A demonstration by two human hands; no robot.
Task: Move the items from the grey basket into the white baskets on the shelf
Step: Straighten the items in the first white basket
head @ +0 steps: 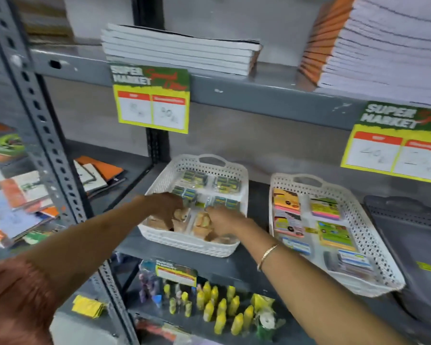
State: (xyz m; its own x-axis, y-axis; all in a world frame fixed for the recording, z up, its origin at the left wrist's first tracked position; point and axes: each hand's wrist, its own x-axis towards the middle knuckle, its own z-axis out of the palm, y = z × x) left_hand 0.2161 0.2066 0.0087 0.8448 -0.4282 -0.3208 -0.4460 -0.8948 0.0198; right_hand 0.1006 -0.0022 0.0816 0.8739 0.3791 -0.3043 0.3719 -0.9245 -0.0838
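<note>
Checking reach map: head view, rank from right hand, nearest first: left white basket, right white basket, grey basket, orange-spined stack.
1. left white basket, the right hand is inside it
2. right white basket, to its right
3. grey basket, far right
4. orange-spined stack, upper shelf, right

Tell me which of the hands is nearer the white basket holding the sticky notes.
Right. The right hand is in the neighbouring white basket, on its side facing the sticky-note basket. The left hand is further off, over that basket's left half.
</note>
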